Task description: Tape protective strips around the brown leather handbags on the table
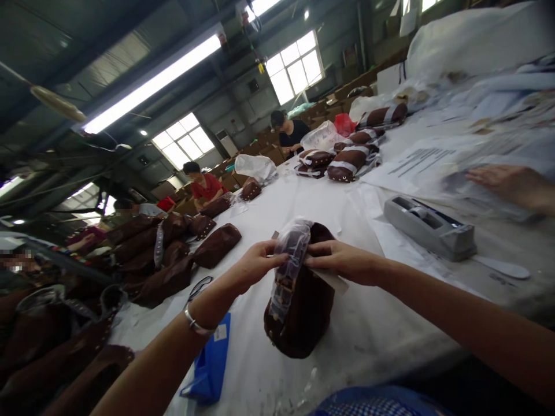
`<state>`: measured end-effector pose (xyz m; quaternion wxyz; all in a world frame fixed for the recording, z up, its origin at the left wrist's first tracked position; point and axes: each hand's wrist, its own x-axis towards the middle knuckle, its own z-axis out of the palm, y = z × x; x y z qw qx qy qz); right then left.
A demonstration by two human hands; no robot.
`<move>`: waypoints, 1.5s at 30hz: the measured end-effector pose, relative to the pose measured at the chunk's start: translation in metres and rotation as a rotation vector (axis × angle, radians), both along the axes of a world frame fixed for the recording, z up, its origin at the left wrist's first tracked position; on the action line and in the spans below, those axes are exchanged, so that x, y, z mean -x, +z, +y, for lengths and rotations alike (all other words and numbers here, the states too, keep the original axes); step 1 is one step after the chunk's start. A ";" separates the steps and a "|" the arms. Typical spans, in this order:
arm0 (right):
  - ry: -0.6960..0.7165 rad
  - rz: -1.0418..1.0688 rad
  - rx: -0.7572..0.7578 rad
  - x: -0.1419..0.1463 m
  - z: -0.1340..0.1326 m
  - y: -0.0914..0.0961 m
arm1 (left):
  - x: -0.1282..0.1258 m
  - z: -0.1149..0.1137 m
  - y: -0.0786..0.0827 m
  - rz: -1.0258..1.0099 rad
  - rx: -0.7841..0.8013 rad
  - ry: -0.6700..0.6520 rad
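A dark brown studded bag (303, 306) stands upright on the white table (347, 202) in front of me. A clear plastic sleeve (289, 260) covering its strap hangs down the bag's front. My left hand (255, 264) pinches the sleeve from the left near the bag's top. My right hand (340, 260) grips the same spot from the right, fingers curled on the sleeve and bag edge. A silver bracelet (197, 323) circles my left wrist.
A grey tape dispenser (429, 228) lies to the right. Several brown bags (165, 254) are piled at left, and wrapped ones (351, 159) stand farther back. A blue pouch (210, 364) and scissors (199, 286) lie near my left arm. Another person's hand (503, 182) rests at right; workers sit across.
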<state>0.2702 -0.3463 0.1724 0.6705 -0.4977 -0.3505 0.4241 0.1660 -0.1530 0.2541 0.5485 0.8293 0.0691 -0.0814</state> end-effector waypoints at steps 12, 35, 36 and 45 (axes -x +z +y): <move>-0.144 0.146 0.056 0.017 0.003 0.002 | 0.010 -0.010 -0.009 -0.149 -0.302 0.037; -0.322 0.087 0.235 0.025 0.013 -0.005 | 0.027 -0.024 -0.075 -0.322 0.612 0.560; -0.311 0.071 0.238 0.023 0.012 -0.005 | 0.027 -0.024 -0.077 -0.295 0.697 0.532; -0.256 -0.017 0.246 0.018 0.009 -0.001 | 0.029 -0.018 -0.067 -0.342 0.517 0.354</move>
